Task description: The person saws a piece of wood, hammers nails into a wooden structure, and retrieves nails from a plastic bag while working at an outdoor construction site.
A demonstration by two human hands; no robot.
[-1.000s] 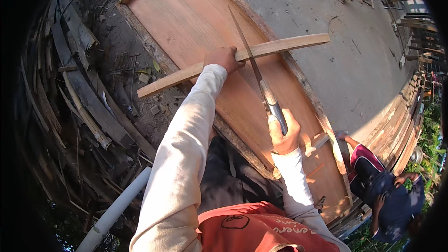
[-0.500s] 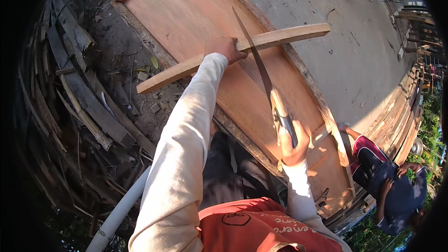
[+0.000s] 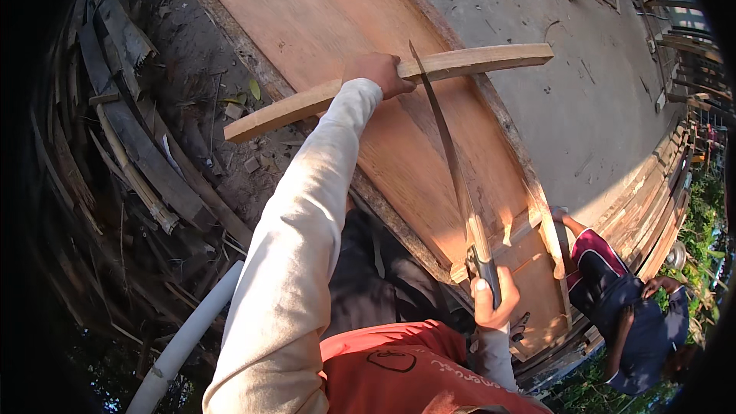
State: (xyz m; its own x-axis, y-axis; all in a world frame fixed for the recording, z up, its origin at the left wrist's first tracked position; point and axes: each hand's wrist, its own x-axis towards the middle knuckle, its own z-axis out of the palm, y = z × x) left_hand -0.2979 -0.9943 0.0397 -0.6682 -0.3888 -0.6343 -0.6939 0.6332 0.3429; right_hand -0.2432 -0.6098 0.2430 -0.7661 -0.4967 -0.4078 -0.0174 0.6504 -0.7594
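The handsaw (image 3: 456, 172), gripped by its handle in the right hand (image 3: 494, 303), has been drawn nearer; only its tip is now seen beyond the wooden batten (image 3: 491, 61). The batten, clasped by the left hand (image 3: 377, 75) left of the blade, is laid crosswise over the framed panel (image 3: 307, 15). A pull stroke is judged nearly spent.

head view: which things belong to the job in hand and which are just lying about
In the job:
handsaw, in right hand
wooden strip, in left hand
framed panel beneath the strip

Lying about:
weathered boards at left
leaf on the ground
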